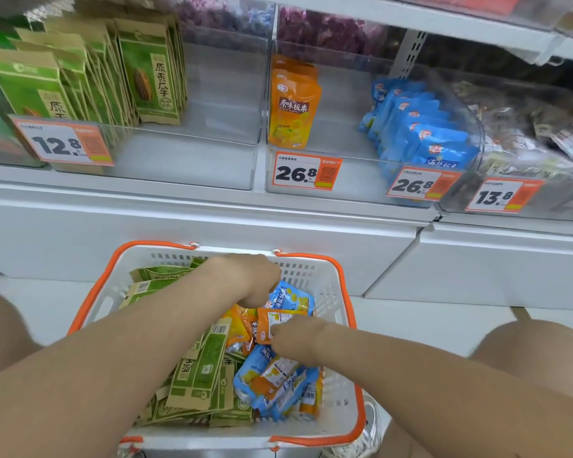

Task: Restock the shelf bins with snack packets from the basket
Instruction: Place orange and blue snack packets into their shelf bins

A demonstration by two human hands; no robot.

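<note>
A white basket with an orange rim (339,328) stands on the floor below the shelf. Green packets (199,375) fill its left side; orange and blue packets (278,381) are heaped on its right. My left hand (252,279) reaches down into the far end of the heap, fingers curled at the edge of a raised blue packet (291,297). My right hand (298,337) pinches an orange packet (273,320) in the middle of the heap. On the shelf, clear bins hold green packets (80,77), a few orange packets (293,104) and blue packets (420,127).
Orange price tags (303,171) hang on the bin fronts. A further bin of mixed brown packets (536,127) is at the right. A white cabinet front (212,226) runs under the shelf. My knees (536,355) flank the basket. A higher shelf overhangs the bins.
</note>
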